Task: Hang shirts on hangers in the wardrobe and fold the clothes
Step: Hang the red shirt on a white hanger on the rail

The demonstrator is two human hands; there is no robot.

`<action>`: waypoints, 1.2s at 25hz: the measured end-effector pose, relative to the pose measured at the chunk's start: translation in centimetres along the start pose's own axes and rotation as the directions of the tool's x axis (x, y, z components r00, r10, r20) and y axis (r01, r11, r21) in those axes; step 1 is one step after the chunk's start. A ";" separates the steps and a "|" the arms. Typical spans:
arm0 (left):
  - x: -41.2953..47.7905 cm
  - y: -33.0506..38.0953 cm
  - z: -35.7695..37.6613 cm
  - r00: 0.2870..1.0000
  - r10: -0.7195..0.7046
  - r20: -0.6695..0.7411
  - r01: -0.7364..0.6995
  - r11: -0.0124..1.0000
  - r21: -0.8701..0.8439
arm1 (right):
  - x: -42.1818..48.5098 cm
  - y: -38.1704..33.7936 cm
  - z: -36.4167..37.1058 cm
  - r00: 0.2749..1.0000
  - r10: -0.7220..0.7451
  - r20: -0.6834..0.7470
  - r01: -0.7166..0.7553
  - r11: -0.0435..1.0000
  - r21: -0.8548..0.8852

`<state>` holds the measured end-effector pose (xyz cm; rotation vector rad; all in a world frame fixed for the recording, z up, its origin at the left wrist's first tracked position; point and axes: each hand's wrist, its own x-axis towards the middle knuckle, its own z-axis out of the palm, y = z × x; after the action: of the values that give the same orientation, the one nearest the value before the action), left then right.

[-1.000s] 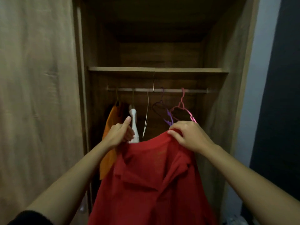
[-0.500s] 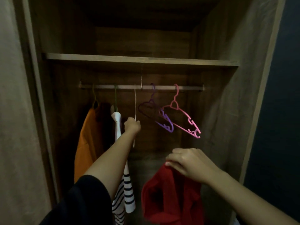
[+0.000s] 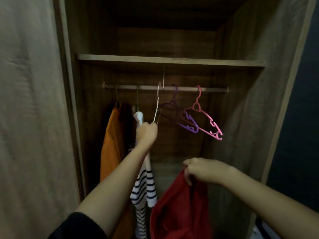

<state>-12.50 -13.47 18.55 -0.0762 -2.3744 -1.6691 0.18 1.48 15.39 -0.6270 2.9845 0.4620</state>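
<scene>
I face an open wooden wardrobe with a metal rail (image 3: 212, 89) under a shelf. My left hand (image 3: 146, 132) reaches up and grips the lower end of a pale hanger (image 3: 157, 104) that hooks over the rail. My right hand (image 3: 205, 171) holds a red shirt (image 3: 177, 209) by its top edge, low in front of the wardrobe. An empty purple hanger (image 3: 188, 125) and an empty pink hanger (image 3: 209, 120) hang to the right. On the left, an orange garment (image 3: 110, 145) and a white striped shirt (image 3: 144, 188) hang on the rail.
The wardrobe door (image 3: 29, 118) stands open at the left. A shelf (image 3: 172, 60) runs above the rail. The wardrobe's right side panel (image 3: 259, 100) and a dark wall (image 3: 300, 118) lie to the right.
My left hand let go of the red shirt and rose to the pale hanger, taking hold of it. My right hand lowered with the red shirt. The view moved closer to the wardrobe.
</scene>
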 end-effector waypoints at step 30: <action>-17.7 -10.6 -14.0 0.795 0.605 0.026 -0.606 0.796 0.010 | -0.8 -10.3 -6.6 0.915 -0.053 -0.401 0.218 0.899 0.379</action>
<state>5.06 -28.59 9.33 -0.7729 -2.0508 -1.3234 5.11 -9.18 18.90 -0.9634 3.1945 -0.3524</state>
